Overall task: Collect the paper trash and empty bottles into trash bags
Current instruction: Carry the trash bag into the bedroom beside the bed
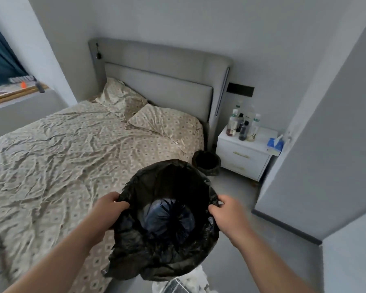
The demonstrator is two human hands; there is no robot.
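Trash bag (156,256) hangs open in front, the left hand (109,205) and the right hand (225,208) each pinching a side of its rim, likely to keep the mouth wide for loading; the bottles (243,125) stand well apart, clustered on the white counter (260,137) beside the bed (72,155)

Bare to the frame's edge, the left forearm (68,254) at 7 o'clock and right forearm (266,261) at 5 o'clock end in the left hand (110,206) and right hand (226,212). Pale mottled fabric (199,277), possibly clothing, shows at 6 o'clock.
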